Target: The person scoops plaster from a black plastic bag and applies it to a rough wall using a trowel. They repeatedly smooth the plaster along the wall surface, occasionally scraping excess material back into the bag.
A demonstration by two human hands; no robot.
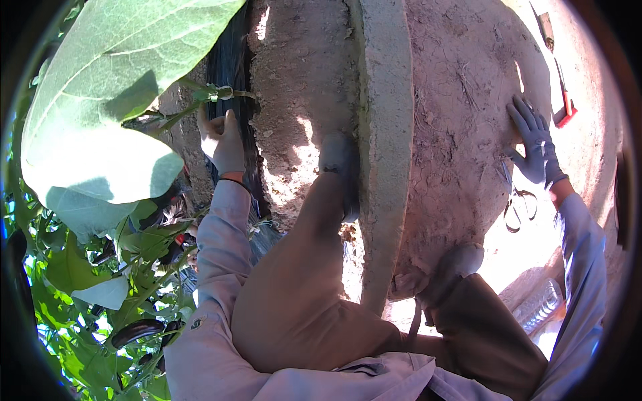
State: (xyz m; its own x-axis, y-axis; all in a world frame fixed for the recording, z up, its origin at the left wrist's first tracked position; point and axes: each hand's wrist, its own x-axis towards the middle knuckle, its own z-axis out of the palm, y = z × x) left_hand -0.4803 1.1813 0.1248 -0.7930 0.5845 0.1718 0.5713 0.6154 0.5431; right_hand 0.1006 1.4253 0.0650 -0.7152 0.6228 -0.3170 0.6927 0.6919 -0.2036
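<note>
My left hand [224,145], in a light glove, is at the lower stem [220,93] of an eggplant plant. Its thumb points up and its fingertips reach the stem; whether they grip it is hidden. Behind that hand runs a strip of dark plastic film [225,60] along the soil. On the right, my right hand [535,145] wears a grey glove and lies spread on the dirt, holding nothing. Just below it rests a pair of scissors [519,200] with dark looped handles. A very large eggplant leaf [120,65] fills the upper left.
A concrete curb [386,150] runs between my feet. At the upper right lies a tool with a red handle [567,108]. A clear plastic bottle [541,303] is by my right leg. Dark eggplants [138,333] hang among leaves at the lower left.
</note>
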